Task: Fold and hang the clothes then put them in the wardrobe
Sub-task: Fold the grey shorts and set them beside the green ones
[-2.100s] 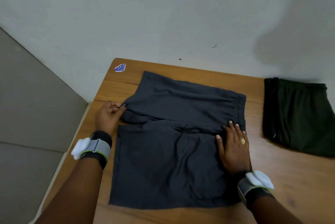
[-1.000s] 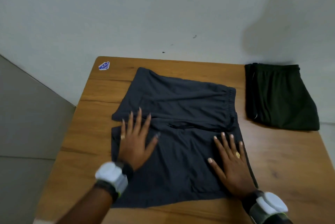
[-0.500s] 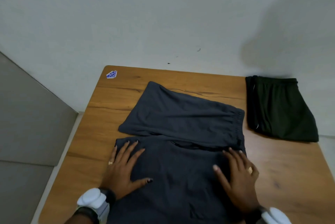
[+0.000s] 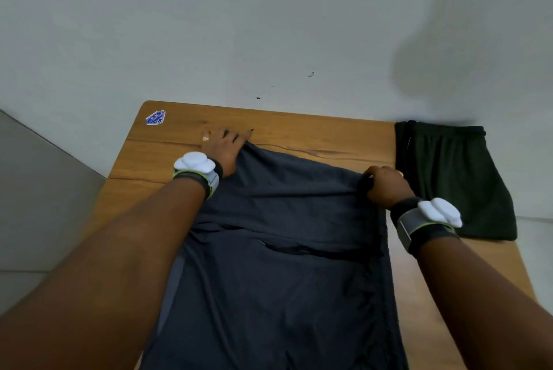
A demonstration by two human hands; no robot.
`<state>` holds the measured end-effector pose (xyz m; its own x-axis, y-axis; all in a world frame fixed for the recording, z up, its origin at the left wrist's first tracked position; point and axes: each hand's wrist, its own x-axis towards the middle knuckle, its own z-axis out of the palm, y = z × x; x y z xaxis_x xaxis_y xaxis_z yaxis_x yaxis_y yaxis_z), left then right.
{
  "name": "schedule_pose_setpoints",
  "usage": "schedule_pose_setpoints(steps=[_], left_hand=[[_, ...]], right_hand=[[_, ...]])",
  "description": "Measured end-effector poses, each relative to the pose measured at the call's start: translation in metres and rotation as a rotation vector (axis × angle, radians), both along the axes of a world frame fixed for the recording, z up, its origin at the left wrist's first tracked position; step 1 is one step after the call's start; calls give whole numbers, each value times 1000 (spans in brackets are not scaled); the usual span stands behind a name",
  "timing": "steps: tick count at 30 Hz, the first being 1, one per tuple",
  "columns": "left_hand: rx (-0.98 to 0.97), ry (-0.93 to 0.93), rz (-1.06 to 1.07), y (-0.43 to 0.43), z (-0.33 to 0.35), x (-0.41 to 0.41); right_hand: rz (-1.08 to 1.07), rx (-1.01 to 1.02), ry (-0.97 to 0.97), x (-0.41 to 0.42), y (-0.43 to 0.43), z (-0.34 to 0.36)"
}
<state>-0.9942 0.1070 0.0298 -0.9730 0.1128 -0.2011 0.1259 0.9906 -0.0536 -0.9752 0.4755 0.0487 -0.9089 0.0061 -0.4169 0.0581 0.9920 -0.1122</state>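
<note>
The dark grey fabric shorts point(image 4: 284, 265) are spread on the brown wooden table point(image 4: 314, 133), with the waistband toward 3 o'clock and the leg openings toward 9 o'clock. The garment's long axis therefore runs across the body. Its far edge is drawn fairly taut between the two hands, so the coming fold is judged to travel toward 6 o'clock, bringing the far leg over the near one.

The left hand point(image 4: 224, 149) is set at the 11 o'clock corner. The cloth is taken at its thumb side, and the other fingers are spread toward the tabletop. The right hand point(image 4: 386, 187) is curled tight around the waistband corner at 2 o'clock. Both hands are equally placed for the pull.

A folded blackish-green garment point(image 4: 454, 181) lies just beyond the right hand at 3 o'clock, close enough to be dragged along. A blue diamond-shaped sticker point(image 4: 155, 117) is seen at the table's 10 o'clock corner.
</note>
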Motion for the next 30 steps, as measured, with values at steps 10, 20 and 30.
schedule_pose_setpoints(steps=[10, 20, 30], left_hand=[[-146, 200, 168, -47, 39, -49], [588, 334, 547, 7, -12, 162], [625, 92, 671, 0, -18, 290]], right_hand=[[-96, -114, 427, -46, 3, 14], [98, -145, 646, 19, -38, 0], [-293, -284, 608, 162, -26, -46]])
